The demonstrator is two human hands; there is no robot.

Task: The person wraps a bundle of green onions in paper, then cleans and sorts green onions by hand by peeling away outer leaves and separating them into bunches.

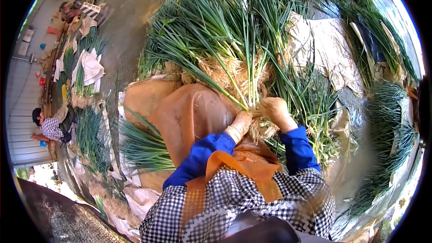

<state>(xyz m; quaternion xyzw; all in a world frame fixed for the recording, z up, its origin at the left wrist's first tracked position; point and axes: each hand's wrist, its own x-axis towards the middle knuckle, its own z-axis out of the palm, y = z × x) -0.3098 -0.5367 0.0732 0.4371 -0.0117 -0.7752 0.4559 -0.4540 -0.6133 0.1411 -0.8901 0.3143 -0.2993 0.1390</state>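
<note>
Over my lap, my left hand (241, 123) is closed around the white lower stems of a few green onions (246, 91). Right beside it, my right hand (273, 110) is closed at the same root ends, its fingertips partly hidden. Pale roots hang below and between both hands. The green leaves of these onions fan away from me over a big heap of green onions (198, 22), whose tangled straw-coloured roots (225, 72) face my knees. An orange-brown apron (193, 112) covers my legs.
Another bunch of green onions (144, 144) lies at my left. Loose onions (315, 112) and a pale sack (328, 45) are to the right. Further piles (387, 144) line the far right. At the far left a person (51, 126) sits by more onion piles (90, 130).
</note>
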